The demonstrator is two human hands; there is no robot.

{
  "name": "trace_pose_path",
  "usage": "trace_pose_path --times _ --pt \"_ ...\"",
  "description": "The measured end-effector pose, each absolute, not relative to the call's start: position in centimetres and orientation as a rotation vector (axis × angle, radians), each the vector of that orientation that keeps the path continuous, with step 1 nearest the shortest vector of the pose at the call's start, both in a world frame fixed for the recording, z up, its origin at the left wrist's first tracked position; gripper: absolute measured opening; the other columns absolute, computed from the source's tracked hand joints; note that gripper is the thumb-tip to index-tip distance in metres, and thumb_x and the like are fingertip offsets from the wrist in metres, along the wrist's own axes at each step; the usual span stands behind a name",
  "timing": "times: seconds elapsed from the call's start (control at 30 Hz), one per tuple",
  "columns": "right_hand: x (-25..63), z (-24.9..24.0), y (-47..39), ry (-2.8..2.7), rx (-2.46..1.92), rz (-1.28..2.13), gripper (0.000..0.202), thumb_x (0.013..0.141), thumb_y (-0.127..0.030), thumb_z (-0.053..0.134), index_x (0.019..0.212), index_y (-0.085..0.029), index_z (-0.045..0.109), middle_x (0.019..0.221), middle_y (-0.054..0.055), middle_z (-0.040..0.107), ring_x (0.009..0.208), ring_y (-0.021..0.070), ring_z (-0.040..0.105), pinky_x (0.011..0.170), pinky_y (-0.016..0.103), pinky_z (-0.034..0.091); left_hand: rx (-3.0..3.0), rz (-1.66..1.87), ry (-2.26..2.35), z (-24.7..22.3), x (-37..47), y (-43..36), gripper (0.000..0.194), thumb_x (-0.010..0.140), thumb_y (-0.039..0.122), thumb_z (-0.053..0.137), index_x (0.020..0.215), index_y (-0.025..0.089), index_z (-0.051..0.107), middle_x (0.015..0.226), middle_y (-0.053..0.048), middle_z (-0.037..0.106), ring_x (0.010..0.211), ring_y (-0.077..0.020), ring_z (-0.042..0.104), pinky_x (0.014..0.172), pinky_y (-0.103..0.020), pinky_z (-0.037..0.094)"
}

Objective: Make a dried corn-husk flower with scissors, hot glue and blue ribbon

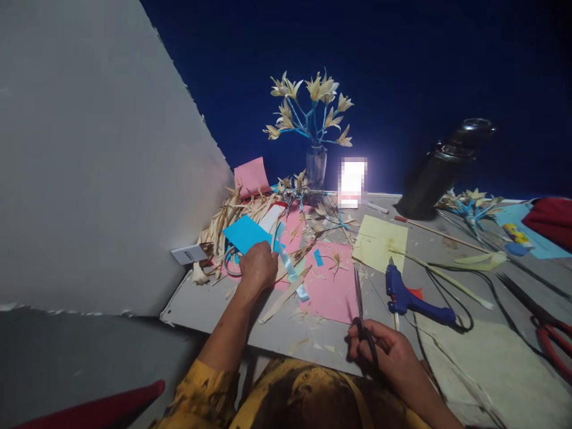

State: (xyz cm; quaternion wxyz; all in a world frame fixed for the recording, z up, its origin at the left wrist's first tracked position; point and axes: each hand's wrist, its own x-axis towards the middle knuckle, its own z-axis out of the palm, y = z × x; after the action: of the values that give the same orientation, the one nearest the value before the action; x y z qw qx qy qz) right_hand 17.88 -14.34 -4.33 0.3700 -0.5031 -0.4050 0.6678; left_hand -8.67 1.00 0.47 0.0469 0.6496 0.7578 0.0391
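My left hand [259, 266] reaches into the pile at the table's left side, its fingers curled at the near corner of a bright blue sheet of paper [245, 232]. What lies inside those fingers is hidden. Close by are a ring-shaped roll [229, 264] and a shiny pale blue ribbon [292, 274]. Near the front edge, my right hand [384, 348] grips black-handled scissors [358, 298], blades pointing away from me over a pink sheet [335, 286]. A small dried-husk flower [336, 266] and a blue paper scrap [318, 257] lie on that sheet.
Husk flowers [315, 95] stand in a glass vase [316, 167] at the back. Dried husks [214, 229] heap up left. A blue glue gun [409, 298], yellow paper [381, 244], a dark flask [440, 173] and red-handled scissors [547, 333] are on the right.
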Motion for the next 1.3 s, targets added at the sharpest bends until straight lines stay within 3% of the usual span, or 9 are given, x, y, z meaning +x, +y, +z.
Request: trace_pose_path --times 0.17,0.3,0.43,0.67,0.83,0.97,1.07,1.17,1.3 --pt "17.9 -4.4 -14.4 -1.019 -1.317 1.674 0.05 0.072 -0.062 0.078 0.09 -0.016 0.072 0.069 0.006 0.07 0.064 0.0176 0.058 0.061 0.028 0.042 1.807 0.651 2.186 1.2 -10.1 1.4 0.021 0.089 0.028 0.046 0.079 0.019 0.061 0.079 -0.009 0.068 0.075 -0.0236 0.061 0.064 -0.032 0.038" --pt "17.8 -4.3 -14.2 -0.95 -1.229 1.708 0.053 0.065 -0.06 0.084 0.091 -0.016 0.071 0.073 0.005 0.069 0.059 0.0151 0.055 0.055 0.026 0.042 1.288 1.078 1.599 2.5 -9.9 -0.4 0.015 0.077 0.031 0.059 0.069 0.02 0.053 0.055 0.004 0.047 0.052 -0.0132 0.043 0.054 -0.026 0.033" --pt "17.1 -3.8 -13.1 -0.756 -1.084 1.645 0.06 0.061 -0.061 0.086 0.097 -0.016 0.069 0.083 0.007 0.07 0.049 0.0097 0.044 0.041 0.022 0.032 1.061 0.799 1.073 3.2 -7.8 -4.4 0.018 0.072 0.031 0.066 0.073 0.02 0.052 0.054 0.007 0.043 0.047 -0.0091 0.035 0.049 -0.023 0.027" --pt "16.3 -0.7 -9.6 -0.476 -1.097 1.256 0.044 0.056 -0.039 0.093 0.087 -0.018 0.071 0.08 0.001 0.068 0.063 0.011 0.053 0.051 0.02 0.042 1.325 0.475 1.001 4.0 -6.0 -7.0 0.02 0.073 0.032 0.067 0.07 0.017 0.055 0.061 0.004 0.048 0.056 -0.0097 0.039 0.053 -0.022 0.03" --pt "16.5 0.5 -8.9 -0.47 -1.078 1.224 0.037 0.057 -0.033 0.091 0.084 -0.017 0.07 0.074 -0.001 0.063 0.061 0.0099 0.051 0.052 0.021 0.042 1.402 0.365 0.997 4.1 -6.4 -7.0 0.02 0.076 0.034 0.063 0.07 0.019 0.051 0.062 0.005 0.043 0.057 -0.0105 0.035 0.052 -0.022 0.028" --pt "17.1 0.3 -9.1 -0.486 -1.107 1.228 0.043 0.057 -0.037 0.092 0.086 -0.017 0.068 0.074 -0.001 0.064 0.056 0.0084 0.046 0.05 0.021 0.037 1.475 0.353 1.031 4.4 -6.7 -7.1 0.023 0.076 0.036 0.062 0.068 0.02 0.049 0.062 0.004 0.042 0.059 -0.0116 0.036 0.052 -0.023 0.028" --pt "17.9 -0.3 -10.1 -0.647 -1.139 1.329 0.051 0.066 -0.055 0.085 0.094 -0.015 0.069 0.078 0.003 0.068 0.054 0.0095 0.045 0.047 0.023 0.034 1.486 0.437 1.093 5.0 -6.9 -7.1 0.024 0.076 0.039 0.062 0.069 0.019 0.052 0.064 0.003 0.046 0.061 -0.0124 0.039 0.054 -0.023 0.03" --pt "18.8 -0.7 -11.7 -0.988 -1.143 1.521 0.064 0.075 -0.074 0.069 0.097 -0.014 0.069 0.079 0.008 0.07 0.059 0.0142 0.054 0.049 0.025 0.037 1.481 0.506 1.122 5.8 -7.4 -7.1 0.024 0.075 0.038 0.062 0.067 0.018 0.051 0.063 0.002 0.046 0.06 -0.0121 0.039 0.055 -0.023 0.031" --pt "19.4 -0.4 -13.2 -1.246 -1.153 1.673 0.055 0.074 -0.067 0.073 0.093 -0.016 0.069 0.081 0.008 0.073 0.07 0.0185 0.063 0.061 0.027 0.044 1.442 0.551 1.09 6.3 -8.4 -7.0 0.023 0.074 0.037 0.062 0.067 0.019 0.051 0.06 0.004 0.042 0.057 -0.0107 0.034 0.053 -0.023 0.028"
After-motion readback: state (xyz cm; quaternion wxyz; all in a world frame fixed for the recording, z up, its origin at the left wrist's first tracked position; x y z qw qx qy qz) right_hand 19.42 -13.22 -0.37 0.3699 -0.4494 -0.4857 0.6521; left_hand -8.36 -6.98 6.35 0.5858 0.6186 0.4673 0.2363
